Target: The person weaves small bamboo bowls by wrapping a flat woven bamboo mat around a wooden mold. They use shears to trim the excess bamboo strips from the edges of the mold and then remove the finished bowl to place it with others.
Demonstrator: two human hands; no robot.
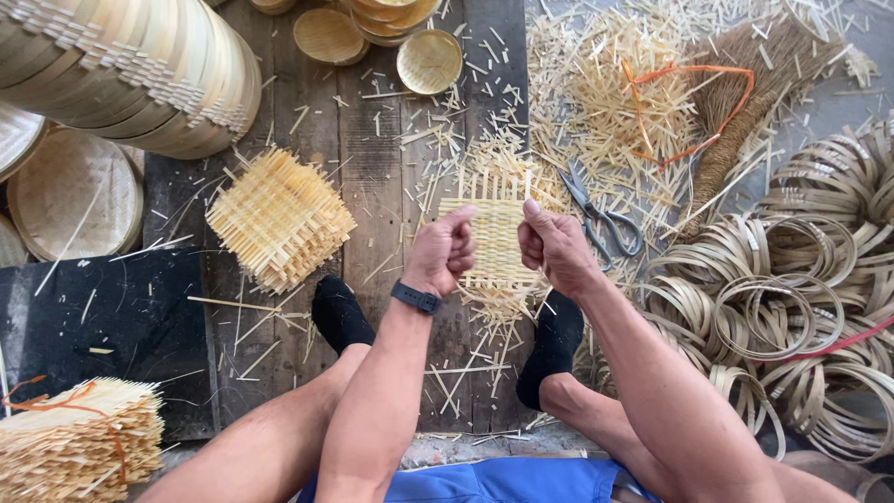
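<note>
Both hands are closing on a half-woven bamboo mat (495,244), which is lying on the wooden boards (372,168) between the two black-socked feet (340,312). The left hand (442,253), with a dark watch (415,297) on its wrist, is pinching the mat's left edge; the right hand (551,247) is gripping its right edge, probably on a single strip. Scissors (601,212) are lying just right of the mat, and a stack of finished mats (279,219) is sitting well to the left.
</note>
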